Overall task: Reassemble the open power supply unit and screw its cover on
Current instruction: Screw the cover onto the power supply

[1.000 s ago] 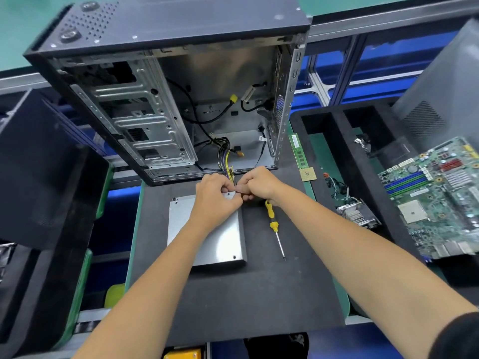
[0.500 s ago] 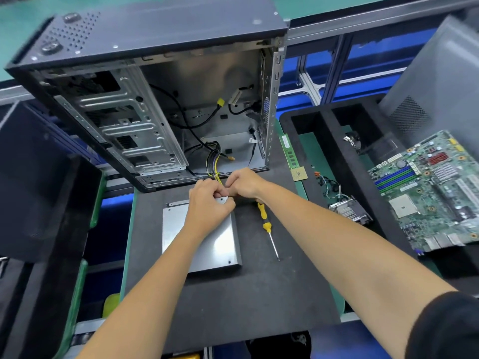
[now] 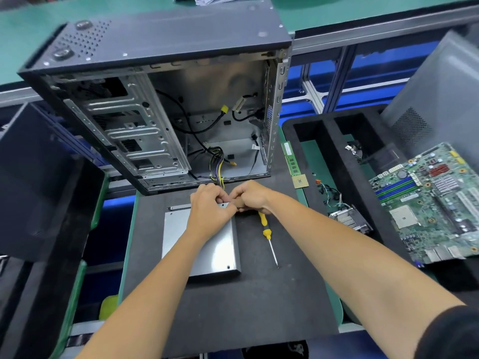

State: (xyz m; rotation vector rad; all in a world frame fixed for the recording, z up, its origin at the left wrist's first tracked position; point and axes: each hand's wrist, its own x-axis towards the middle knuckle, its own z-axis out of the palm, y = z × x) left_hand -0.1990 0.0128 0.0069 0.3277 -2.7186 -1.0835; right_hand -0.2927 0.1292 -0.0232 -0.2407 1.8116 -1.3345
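Observation:
The grey metal power supply unit (image 3: 207,252) lies flat on the black mat, its cover on top. A bundle of yellow, black and purple cables (image 3: 218,172) runs from its far edge into the open case. My left hand (image 3: 211,208) and my right hand (image 3: 250,198) meet at the unit's far right corner, fingers curled and pinching at the spot where the cables leave the unit. What sits between the fingertips is hidden. A yellow-handled screwdriver (image 3: 267,233) lies on the mat just right of the unit, its tip pointing toward me.
An open computer case (image 3: 155,112) stands behind the unit. To the right lie a RAM stick (image 3: 290,159), a CPU chip (image 3: 300,181), a heatsink with fan (image 3: 350,220) and a green motherboard (image 3: 435,203) on a black foam tray (image 3: 326,141). Black bins stand at left.
Both hands stay together at the unit's far right corner. The view shifts slightly; no clear movement of the unit or screwdriver.

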